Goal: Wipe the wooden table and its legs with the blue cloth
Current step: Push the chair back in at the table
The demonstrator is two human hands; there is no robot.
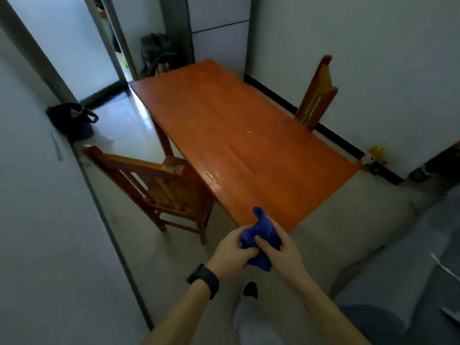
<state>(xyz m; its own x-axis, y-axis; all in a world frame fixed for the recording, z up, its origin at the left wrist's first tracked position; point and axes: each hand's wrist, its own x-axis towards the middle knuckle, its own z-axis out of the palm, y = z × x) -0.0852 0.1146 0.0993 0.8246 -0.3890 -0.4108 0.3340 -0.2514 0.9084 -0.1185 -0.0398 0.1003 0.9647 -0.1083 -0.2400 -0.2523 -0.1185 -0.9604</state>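
You're standing at the near end of a long wooden table [236, 145], its orange-brown top glossy, with one tiny pale speck [249, 132] near the middle. The floor around it is pale and shiny, the walls plain white with a dark skirting strip. One wooden chair [159, 185] sits tucked against the table's left edge, and a second chair [316, 95] stands at the far right side by the wall. A dark bag [72, 120] slumps on the floor against the left wall, and another dark bag [155, 53] sits beyond the table's far end beside an open doorway. The blue cloth [261, 235] is bunched up in front of you, just off the table's near corner and not touching the wood; it's deep blue, crumpled, one fold poking up. Your left hand [231, 252], with a black watch [204, 278] on its wrist, has its fingers curled round the cloth's left side, and your right hand [281, 250] grips the right side, thumb pressed on top. Only one table leg [163, 138] shows, on the left; the top hides the others. A small yellow object [373, 156] by the right wall is too blurred to name, and the grey shape at lower right is cut off.
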